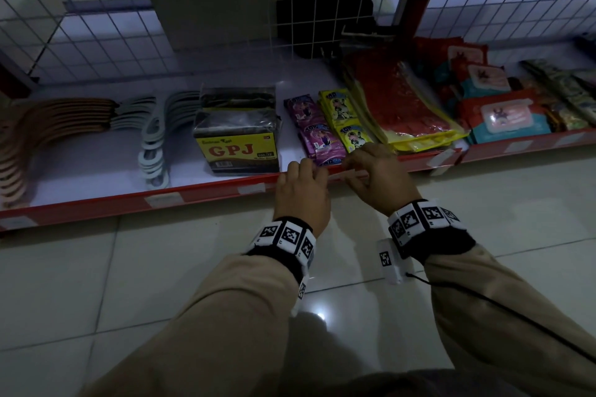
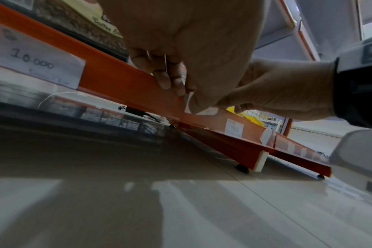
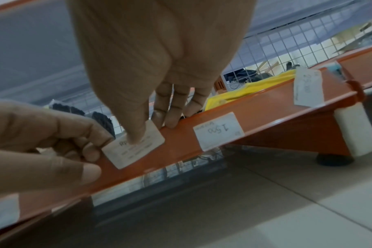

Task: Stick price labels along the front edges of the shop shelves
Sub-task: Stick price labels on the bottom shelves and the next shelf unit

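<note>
A small white price label (image 3: 134, 148) lies on the red front edge (image 3: 265, 107) of the lowest shelf. My right hand (image 3: 151, 130) comes from above: its thumb presses the label's middle and its straight fingers rest over the top of the edge. My left hand (image 3: 91, 159) has curled fingers that pinch the label's left end. In the head view both hands, left (image 1: 306, 171) and right (image 1: 354, 167), meet at the shelf edge (image 1: 193, 195) below the purple sachets (image 1: 314, 135). The left wrist view shows only a white sliver of the label (image 2: 189, 102) under my left hand (image 2: 181, 94).
Stuck labels sit along the edge: "1 500" (image 3: 218, 131) to the right, "10.000" (image 2: 36, 58) to the left. Another label (image 3: 307, 87) hangs loose at the shelf joint. The shelf holds a GPJ pack (image 1: 237, 138), hangers (image 1: 154, 138), yellow sachets (image 1: 345, 119) and wipes (image 1: 506, 116). Tiled floor (image 1: 129, 284) lies below.
</note>
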Demonstrator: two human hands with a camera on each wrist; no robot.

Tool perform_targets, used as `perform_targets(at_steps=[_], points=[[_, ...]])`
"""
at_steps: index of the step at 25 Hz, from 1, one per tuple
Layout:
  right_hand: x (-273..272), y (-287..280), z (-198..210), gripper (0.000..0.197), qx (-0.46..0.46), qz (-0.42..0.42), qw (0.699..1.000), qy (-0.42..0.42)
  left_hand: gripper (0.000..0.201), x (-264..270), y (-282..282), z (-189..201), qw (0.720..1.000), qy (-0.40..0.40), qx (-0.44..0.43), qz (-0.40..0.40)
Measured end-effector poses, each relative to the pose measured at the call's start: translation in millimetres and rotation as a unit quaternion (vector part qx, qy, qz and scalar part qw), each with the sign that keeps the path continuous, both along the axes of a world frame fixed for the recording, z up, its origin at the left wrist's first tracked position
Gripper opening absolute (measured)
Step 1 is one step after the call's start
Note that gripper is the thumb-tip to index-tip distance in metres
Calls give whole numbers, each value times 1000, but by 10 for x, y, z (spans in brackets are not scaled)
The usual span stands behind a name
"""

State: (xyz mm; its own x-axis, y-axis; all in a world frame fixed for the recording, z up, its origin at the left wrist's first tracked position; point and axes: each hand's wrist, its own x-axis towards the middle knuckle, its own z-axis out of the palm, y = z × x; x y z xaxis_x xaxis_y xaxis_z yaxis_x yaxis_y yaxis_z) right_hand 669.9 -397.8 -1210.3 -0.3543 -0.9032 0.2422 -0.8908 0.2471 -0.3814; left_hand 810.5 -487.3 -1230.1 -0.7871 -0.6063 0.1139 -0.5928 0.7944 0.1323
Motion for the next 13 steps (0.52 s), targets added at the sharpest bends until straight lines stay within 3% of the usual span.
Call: perform_targets(at_steps=[13], points=[[45,34,-103,7,27,-24,997,70,26,36,15,-17,999,15,-40,-4]])
